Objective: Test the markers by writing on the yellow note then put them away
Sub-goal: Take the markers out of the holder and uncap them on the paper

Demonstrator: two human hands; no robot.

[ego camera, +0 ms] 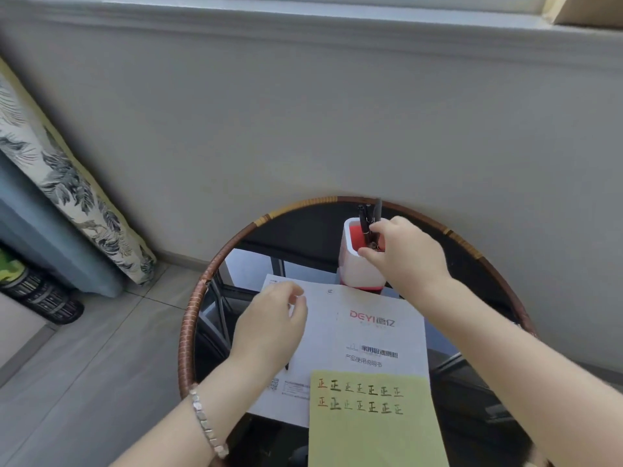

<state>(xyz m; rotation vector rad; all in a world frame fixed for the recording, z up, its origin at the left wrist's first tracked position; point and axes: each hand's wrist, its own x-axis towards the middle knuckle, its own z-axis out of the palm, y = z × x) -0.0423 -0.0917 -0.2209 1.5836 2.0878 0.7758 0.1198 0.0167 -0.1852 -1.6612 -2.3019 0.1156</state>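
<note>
Upright dark markers [368, 220] are gripped by the right hand [403, 252] in the white holder [357, 269] near the table's [188, 332] far edge; the left hand [269, 328] is curled loosely over the paper, its grip unclear.

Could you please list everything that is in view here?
yellow note: one, yellow with two rows of written marks, near table edge, overlapping the booklet
instruction booklet: one, white, mid-table
pen holder: one, white with red inside, far side of table
markers: several, dark, upright in the holder
round table: one, dark glass with woven rim
curtain: one, leaf-patterned, left
bracelet: one, silver, left wrist
left hand: over the booklet
right hand: fingers at the holder's mouth
</note>
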